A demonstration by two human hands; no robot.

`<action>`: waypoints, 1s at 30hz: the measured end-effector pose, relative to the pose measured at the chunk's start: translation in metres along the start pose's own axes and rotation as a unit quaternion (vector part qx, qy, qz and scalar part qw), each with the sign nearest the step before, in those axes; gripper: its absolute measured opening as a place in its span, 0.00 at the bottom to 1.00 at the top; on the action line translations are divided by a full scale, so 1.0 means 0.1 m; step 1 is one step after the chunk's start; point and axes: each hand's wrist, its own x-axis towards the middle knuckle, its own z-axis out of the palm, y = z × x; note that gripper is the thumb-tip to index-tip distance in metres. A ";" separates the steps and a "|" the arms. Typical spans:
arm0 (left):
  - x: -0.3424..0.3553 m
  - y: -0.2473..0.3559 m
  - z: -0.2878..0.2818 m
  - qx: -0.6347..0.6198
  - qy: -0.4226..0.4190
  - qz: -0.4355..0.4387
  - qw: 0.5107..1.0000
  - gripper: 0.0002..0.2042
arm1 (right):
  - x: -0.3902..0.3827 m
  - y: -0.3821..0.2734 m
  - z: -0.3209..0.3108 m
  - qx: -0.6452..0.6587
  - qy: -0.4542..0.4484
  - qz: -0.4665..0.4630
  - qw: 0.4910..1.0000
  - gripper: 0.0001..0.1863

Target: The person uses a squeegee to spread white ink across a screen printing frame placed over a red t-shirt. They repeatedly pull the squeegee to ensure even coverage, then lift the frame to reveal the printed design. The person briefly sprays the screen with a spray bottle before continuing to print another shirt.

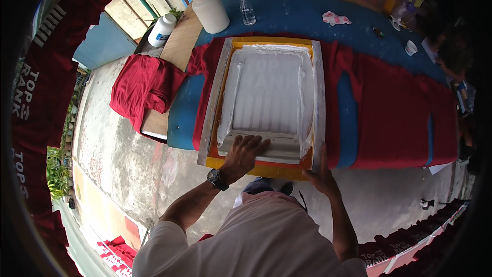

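A framed printing screen (319, 97) coated with white ink lies flat on red cloth (389, 107) over a blue table. A wide white squeegee (279, 149) sits across the screen's near end. My left hand (245, 153), with a black wristwatch, grips the squeegee's left part from above. My right hand (320, 172) presses down on the near right corner of the screen's frame, fingers spread.
A big white jar with a black lid (209, 10), a smaller white bottle (162, 30) and a clear spray bottle (247, 7) stand at the table's far side. A heap of red cloth (143, 87) lies left. Printed red shirts hang along both edges.
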 end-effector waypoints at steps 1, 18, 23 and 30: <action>0.07 -0.02 -0.08 -0.019 0.055 0.010 0.998 0.29 | -0.01 0.00 0.00 0.017 -0.008 0.001 1.000 0.66; 2.93 -1.79 -0.31 0.025 0.068 0.038 0.997 0.32 | 0.03 0.30 -0.02 -0.035 -0.012 0.017 0.999 0.73; 3.14 -1.99 -0.08 0.038 0.083 0.055 0.994 0.29 | 0.03 0.31 -0.02 -0.040 -0.004 0.036 0.999 0.73; 2.30 -1.54 -0.04 0.045 0.066 0.084 0.993 0.28 | 0.02 0.19 -0.05 -0.051 -0.022 0.049 0.997 0.72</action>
